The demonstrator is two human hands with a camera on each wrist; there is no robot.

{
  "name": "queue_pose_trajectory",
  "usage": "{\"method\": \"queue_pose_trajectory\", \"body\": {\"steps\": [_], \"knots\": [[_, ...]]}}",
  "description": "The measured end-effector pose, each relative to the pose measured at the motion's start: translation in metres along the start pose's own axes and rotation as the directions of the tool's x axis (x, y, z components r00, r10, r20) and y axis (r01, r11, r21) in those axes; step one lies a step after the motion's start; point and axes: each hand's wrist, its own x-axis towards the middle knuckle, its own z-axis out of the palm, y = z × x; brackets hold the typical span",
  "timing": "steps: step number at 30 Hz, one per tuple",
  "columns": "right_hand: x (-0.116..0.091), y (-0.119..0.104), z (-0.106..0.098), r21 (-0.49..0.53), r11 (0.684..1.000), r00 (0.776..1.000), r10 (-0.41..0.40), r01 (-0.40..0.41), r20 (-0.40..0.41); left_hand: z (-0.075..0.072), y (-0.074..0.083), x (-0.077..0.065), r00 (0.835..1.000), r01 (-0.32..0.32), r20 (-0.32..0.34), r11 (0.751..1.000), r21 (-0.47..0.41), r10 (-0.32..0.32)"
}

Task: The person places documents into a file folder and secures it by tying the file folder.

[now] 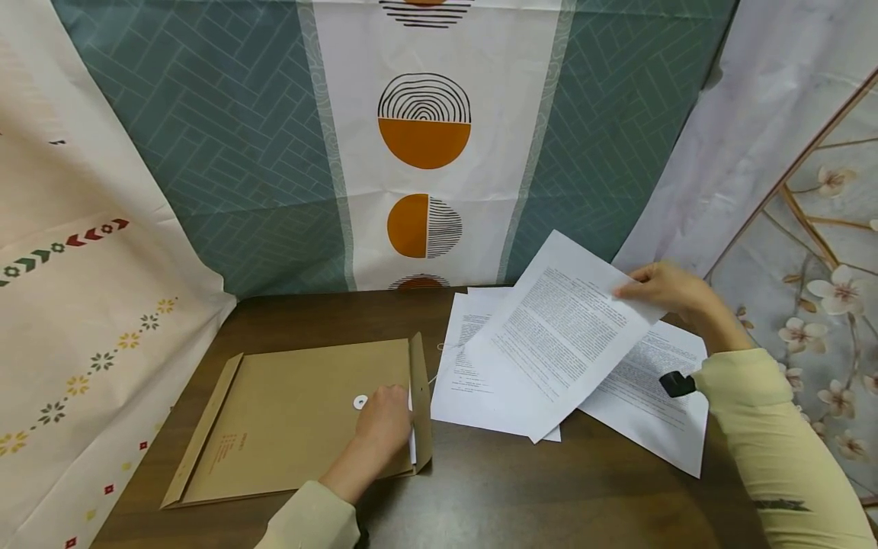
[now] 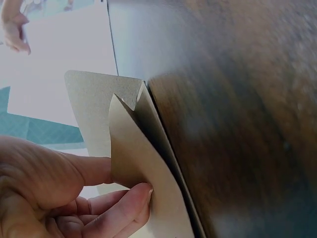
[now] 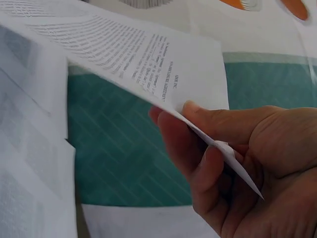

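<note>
A brown kraft document envelope (image 1: 302,412) lies on the table with its right-hand flap (image 1: 421,404) raised. My left hand (image 1: 386,418) pinches the front panel at the envelope's mouth between thumb and fingers, and in the left wrist view the envelope's mouth (image 2: 143,114) gapes along its side fold. A white edge of paper shows just inside the mouth. My right hand (image 1: 668,290) grips a printed sheet of paper (image 1: 569,328) by its upper right edge, holding it tilted above other sheets. In the right wrist view the thumb lies on the printed face, fingers behind.
Beneath the held sheet, printed papers lie on the dark wooden table (image 1: 494,488), one group to the left (image 1: 459,381) and another to the right (image 1: 658,389). A white button fastener (image 1: 360,402) sits on the envelope. Patterned cloths (image 1: 267,152) hang behind and at both sides.
</note>
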Motion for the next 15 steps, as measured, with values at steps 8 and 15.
{"method": "queue_pose_trajectory", "body": {"steps": [8,15], "knots": [[-0.013,0.003,-0.02,-0.063,0.998,0.993,0.016,-0.024,-0.12,-0.001,-0.002,0.0,1.0,-0.003,-0.018,1.0,0.005,0.003],[-0.017,0.01,-0.021,-0.008,1.0,0.981,0.024,-0.026,-0.191,0.0,-0.001,0.001,1.0,-0.014,-0.013,1.0,-0.001,0.014]]}}
